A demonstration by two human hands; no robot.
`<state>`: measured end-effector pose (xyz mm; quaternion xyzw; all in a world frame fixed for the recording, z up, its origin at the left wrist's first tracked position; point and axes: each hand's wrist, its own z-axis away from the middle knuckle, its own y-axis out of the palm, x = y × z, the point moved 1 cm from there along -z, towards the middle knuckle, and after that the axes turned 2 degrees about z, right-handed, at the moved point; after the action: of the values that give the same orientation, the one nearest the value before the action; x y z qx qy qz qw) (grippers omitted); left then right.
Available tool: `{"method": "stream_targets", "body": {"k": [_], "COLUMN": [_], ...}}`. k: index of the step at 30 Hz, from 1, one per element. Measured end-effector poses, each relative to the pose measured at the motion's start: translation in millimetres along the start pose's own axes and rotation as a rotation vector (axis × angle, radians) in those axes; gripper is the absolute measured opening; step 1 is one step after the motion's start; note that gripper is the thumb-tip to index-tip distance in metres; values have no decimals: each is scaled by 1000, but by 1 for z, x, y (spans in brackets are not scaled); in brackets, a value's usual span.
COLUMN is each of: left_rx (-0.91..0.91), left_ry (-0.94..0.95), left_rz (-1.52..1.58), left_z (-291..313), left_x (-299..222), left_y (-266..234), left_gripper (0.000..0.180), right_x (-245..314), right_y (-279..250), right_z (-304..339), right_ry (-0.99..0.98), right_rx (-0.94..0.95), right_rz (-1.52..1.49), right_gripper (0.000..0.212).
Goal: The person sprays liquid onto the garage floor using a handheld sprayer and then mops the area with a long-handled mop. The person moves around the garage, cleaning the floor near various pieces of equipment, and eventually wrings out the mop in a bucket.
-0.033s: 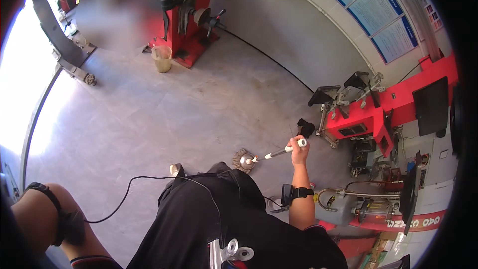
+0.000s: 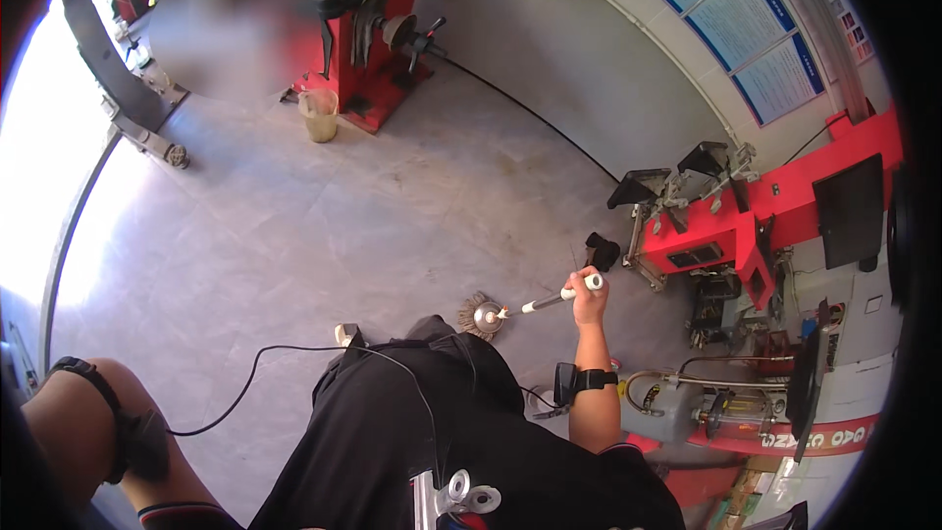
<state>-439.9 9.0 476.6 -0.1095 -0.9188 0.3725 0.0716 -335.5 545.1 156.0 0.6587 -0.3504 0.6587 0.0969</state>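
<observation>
My right hand (image 2: 588,296) is closed around the white upper end of a mop's handle. The mop (image 2: 483,316) has a grey, shaggy string head under a round, silvery disc. Its head rests on the floor just ahead of my body, and the handle slants up to the right. A black strap with a small device (image 2: 566,383) sits on my right wrist. My left arm (image 2: 74,422) is bent at the lower left, with a similar strapped device on it. The left hand itself lies outside the picture.
A red tyre machine (image 2: 358,59) stands at the far left-centre, with a translucent bucket (image 2: 319,118) before it. At right is a red cabinet (image 2: 726,236) with a dark monitor (image 2: 852,211). A thin black cable (image 2: 257,373) runs from my left arm across my clothes.
</observation>
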Motion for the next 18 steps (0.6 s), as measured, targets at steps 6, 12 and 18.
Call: {"method": "stream_targets", "body": {"k": [6, 12, 18], "left_rx": [3, 73, 170], "left_ry": [-12, -47, -77], "left_rz": [16, -3, 8], "left_z": [25, 16, -12], "left_x": [55, 108, 169], "left_y": [-11, -11, -13], "left_gripper": [25, 29, 32], "right_x": [1, -6, -11], "right_y": [20, 68, 107], "right_z": [-18, -81, -164], "right_ry": [49, 63, 98], "right_rx": [11, 37, 93], "right_rz": [111, 78, 104], "right_gripper": [15, 16, 18]}}
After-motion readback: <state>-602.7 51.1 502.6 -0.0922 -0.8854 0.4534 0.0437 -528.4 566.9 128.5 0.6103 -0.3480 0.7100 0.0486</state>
